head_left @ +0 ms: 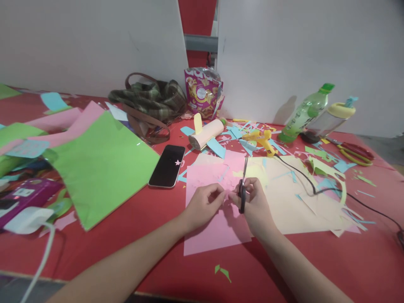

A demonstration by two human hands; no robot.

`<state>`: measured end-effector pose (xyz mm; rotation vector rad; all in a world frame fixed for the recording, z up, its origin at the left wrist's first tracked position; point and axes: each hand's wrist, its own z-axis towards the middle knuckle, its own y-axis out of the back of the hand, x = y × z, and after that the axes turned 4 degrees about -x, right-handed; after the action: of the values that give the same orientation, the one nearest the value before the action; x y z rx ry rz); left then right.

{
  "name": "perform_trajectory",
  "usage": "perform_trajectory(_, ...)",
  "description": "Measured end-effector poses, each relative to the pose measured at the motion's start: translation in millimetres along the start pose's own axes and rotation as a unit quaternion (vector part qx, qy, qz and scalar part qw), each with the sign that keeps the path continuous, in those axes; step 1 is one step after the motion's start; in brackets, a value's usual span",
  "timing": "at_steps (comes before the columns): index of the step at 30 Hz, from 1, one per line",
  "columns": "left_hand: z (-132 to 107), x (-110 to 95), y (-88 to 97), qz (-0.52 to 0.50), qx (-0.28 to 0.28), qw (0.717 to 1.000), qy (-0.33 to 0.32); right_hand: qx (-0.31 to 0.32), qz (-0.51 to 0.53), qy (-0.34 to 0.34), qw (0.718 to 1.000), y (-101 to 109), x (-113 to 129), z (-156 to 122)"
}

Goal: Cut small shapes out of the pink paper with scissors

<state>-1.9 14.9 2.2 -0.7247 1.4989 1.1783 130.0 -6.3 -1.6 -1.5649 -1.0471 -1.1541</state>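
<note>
My right hand (256,206) is closed around the black handles of a pair of scissors (242,195), whose blades point away from me. Its thumb and finger reach toward my left hand (205,205), which pinches a small pink paper piece (226,192). Both hands are over a pink paper sheet (202,242), where tiny pink scraps lie beyond the fingers. A phone (167,166) rests left of the sheet with a small pink star (177,163) on its dark screen. Behind the sheet lies a paper-roll airplane (208,134) with blue wings and a yellow fin.
Cream paper (293,210) lies at right under a yellow glue gun (260,139) and its black cord. A green sheet (104,164) covers the left. Behind stand a snack bag (203,92), a plaid bag (154,99), a green bottle (306,113) and a clear cup (331,120). Red-handled scissors (356,152) lie far right.
</note>
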Motion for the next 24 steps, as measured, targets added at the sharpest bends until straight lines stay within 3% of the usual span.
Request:
perform_trajectory(9, -2.0, 4.8, -0.6, -0.066, 0.024, 0.996, 0.047, -0.012, -0.008, 0.016, 1.0, 0.6, 2.2, 0.8)
perform_trajectory(24, -1.4, 3.3, 0.0, -0.063, 0.007, 0.997, 0.04, -0.006, -0.01, 0.013, 1.0, 1.0, 1.8, 0.9)
